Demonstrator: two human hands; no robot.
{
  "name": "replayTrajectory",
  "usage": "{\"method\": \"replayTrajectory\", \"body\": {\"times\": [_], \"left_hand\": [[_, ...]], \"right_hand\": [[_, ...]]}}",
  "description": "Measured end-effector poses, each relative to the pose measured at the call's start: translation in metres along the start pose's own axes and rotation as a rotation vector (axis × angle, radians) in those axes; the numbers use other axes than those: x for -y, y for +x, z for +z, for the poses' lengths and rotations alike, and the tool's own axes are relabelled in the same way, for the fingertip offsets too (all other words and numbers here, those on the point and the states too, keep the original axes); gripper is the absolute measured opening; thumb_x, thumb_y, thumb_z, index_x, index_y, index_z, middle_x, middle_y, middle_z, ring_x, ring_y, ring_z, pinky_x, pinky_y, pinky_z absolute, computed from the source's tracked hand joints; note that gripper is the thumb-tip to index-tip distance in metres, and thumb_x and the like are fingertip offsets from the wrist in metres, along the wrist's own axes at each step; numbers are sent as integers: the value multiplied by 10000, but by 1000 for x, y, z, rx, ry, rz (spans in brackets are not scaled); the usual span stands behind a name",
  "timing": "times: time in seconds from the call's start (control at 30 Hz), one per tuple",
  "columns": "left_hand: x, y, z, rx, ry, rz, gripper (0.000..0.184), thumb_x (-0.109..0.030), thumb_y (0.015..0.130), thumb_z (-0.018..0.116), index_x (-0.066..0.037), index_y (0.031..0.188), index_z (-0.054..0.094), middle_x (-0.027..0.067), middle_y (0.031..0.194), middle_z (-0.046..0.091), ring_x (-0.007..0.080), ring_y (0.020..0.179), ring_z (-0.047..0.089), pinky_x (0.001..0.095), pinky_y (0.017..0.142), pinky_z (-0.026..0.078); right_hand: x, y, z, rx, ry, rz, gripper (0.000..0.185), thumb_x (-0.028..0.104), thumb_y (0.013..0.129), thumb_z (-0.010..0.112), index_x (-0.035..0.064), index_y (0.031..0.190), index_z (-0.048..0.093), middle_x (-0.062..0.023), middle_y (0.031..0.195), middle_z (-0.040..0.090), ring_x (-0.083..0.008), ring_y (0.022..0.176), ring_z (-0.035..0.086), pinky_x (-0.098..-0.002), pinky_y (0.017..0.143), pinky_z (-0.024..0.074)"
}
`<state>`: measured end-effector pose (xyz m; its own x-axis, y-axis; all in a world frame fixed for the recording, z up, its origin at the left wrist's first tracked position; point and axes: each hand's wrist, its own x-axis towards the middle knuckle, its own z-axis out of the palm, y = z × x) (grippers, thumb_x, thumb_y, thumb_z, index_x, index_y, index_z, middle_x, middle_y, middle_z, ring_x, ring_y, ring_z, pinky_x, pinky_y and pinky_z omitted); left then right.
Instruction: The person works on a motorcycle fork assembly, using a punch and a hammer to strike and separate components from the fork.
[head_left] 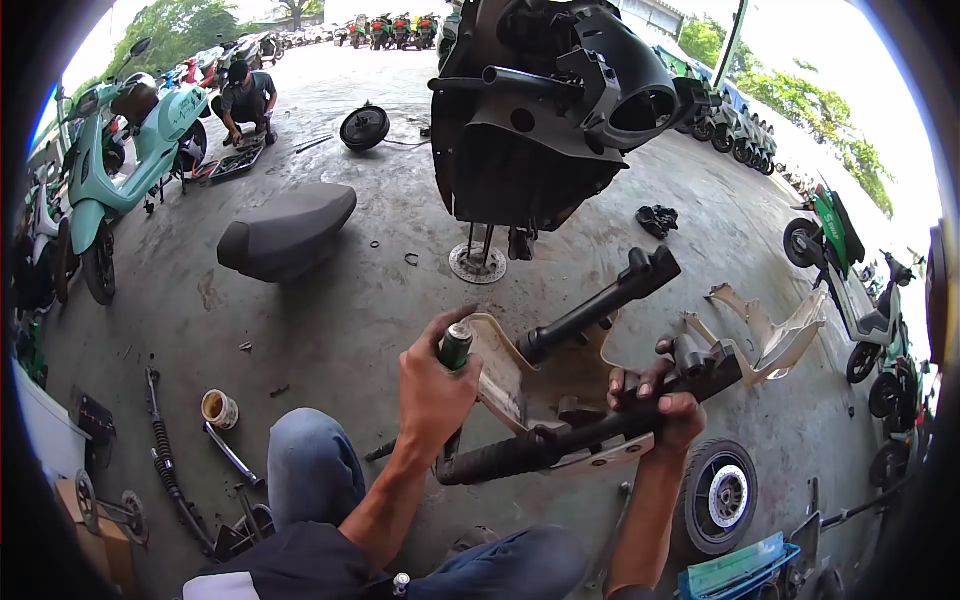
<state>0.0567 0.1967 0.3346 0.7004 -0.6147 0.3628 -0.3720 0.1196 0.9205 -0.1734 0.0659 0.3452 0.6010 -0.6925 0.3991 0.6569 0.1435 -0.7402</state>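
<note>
My left hand (437, 392) is closed round a small dark green can (456, 346) with a pale top, index finger stretched near its top. A black tubular frame part (590, 437) lies across in front of me, and my right hand (655, 400) has its fingers wrapped round it near the right end. A second thick black tube (600, 305) rises to the upper right behind it. Between the two tubes a cream panel (497, 370) shows, its inner side brown and dirty. The lower part of the can is hidden in my left hand.
A black scooter body (540, 170) stands ahead above a brake disc (478, 264). A seat (287, 232) lies left, a wheel (718, 497) lower right, broken cream panels (775, 330) right. A shock absorber (165, 440) and tub (219, 409) are left. Another person (243, 100) crouches at the back left.
</note>
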Motion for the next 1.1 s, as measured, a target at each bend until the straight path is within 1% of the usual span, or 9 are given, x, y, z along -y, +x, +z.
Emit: {"method": "replayTrajectory", "body": {"times": [0.13, 0.23, 0.27, 0.43, 0.5, 0.73, 0.83, 0.9, 1.1], "left_hand": [[-12, -13, -7, -216, -172, 36, 445, 67, 768, 612, -32, 1197, 679, 7, 788, 631, 42, 647, 530, 213, 616, 456], [-7, -29, 3, -383, -284, 93, 438, 99, 790, 605, -16, 1209, 664, 2, 840, 613, 48, 671, 526, 216, 625, 451], [-12, -38, 3, -350, -431, -71, 397, 96, 847, 602, -2, 1230, 642, 21, 912, 645, 62, 738, 555, 222, 666, 463], [11, -45, -23, -343, -455, -6, 275, -19, 950, 613, 19, 1222, 638, 98, 1022, 707, 92, 812, 628, 228, 717, 486], [5, -9, -62, -173, -174, -224, 283, -97, 958, 649, 35, 1209, 647, 142, 1073, 708, 124, 918, 662, 243, 806, 506], [-13, 118, -43, 242, -174, 86, 595, -270, 823, 819, 9, 1304, 605, 147, 1157, 700, 185, 1027, 656, 329, 881, 520], [-15, 144, -28, 332, -3, 110, 723, -316, 768, 851, 10, 1346, 565, 161, 1173, 699, 184, 1066, 657, 337, 913, 510], [-7, 147, -27, 207, 151, 299, 546, -203, 789, 816, -18, 1263, 617, 63, 918, 735, 114, 671, 610, 311, 671, 524], [-28, 123, -23, 47, 89, 340, 456, -190, 794, 784, -4, 1191, 657, 111, 792, 727, 157, 726, 718, 313, 700, 550]], "right_hand": [[42, 65, 26, 436, -69, 18, 712, 137, 679, 753, -48, 1268, 399, -134, 731, 640, -416, 743, 622, -516, 649, 533], [62, 99, 60, 695, -162, 38, 658, 86, 663, 768, -110, 1193, 431, -164, 703, 649, -372, 605, 616, -543, 644, 528], [61, 103, 70, 700, -140, 46, 612, 61, 646, 790, -141, 1120, 460, -192, 682, 651, -343, 518, 595, -553, 633, 527], [63, 138, 29, 889, -1, 129, 602, 69, 668, 787, -136, 1143, 479, -214, 686, 659, -411, 585, 640, -548, 619, 536], [62, 158, 17, 1098, 116, 171, 627, 73, 677, 786, -138, 1190, 494, -242, 723, 676, -483, 649, 659, -589, 639, 541], [29, 234, -10, 1356, 117, 149, 944, 128, 689, 780, -167, 1445, 299, -291, 972, 692, -442, 846, 707, -570, 788, 563], [50, 216, -6, 922, -207, 180, 1088, 240, 653, 828, -166, 1464, 227, -265, 959, 686, -378, 840, 699, -481, 751, 571], [45, 203, -14, 812, -199, 134, 1095, 255, 654, 834, -144, 1475, 230, -246, 947, 687, -357, 832, 698, -456, 752, 573], [12, 97, 36, -78, -928, -546, 956, 378, 784, 776, -54, 1483, 288, -146, 1011, 673, -219, 858, 673, -310, 765, 529]]}}
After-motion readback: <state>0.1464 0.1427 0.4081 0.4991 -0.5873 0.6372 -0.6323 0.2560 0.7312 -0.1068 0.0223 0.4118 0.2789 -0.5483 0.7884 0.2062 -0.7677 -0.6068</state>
